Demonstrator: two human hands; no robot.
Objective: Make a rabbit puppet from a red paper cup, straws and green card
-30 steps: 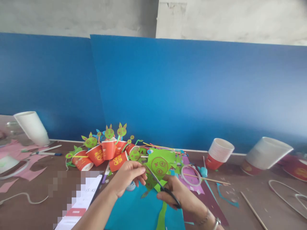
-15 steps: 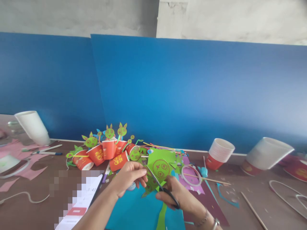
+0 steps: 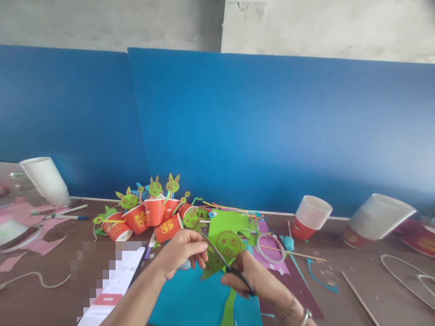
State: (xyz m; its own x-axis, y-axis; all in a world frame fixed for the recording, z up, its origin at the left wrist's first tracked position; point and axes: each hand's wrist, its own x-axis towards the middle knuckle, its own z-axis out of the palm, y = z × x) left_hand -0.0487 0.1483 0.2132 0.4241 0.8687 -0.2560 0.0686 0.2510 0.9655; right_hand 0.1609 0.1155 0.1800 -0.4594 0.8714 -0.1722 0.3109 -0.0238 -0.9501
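Note:
My right hand (image 3: 249, 273) grips black-handled scissors (image 3: 234, 271), their blades pointing up and left across a piece of green paper (image 3: 229, 245). A round face is drawn on that paper in reddish-brown lines, and more drawing shows below the blades. Thumb and fingers of my left hand (image 3: 185, 253) are pinched together at the paper's left side, by the blade tips; they appear to hold its edge, though the contact is partly hidden. Under both hands lies a blue sheet (image 3: 190, 299) with a curved green paper strip (image 3: 229, 308) on it.
Red paper cups (image 3: 137, 219) with green animal-face cutouts stand and lie at the back left. A phone (image 3: 117, 285) is left of the blue sheet. At right are a tape roll (image 3: 271, 248), stacked cups (image 3: 311, 217) and a wooden stick (image 3: 359, 298). A blue partition (image 3: 258, 131) rises behind.
The green paper with the drawn face has tilted and shifted slightly down between my hands. Its upper edge now stands apart from the green sheet behind. Both hands stay nearly in place.

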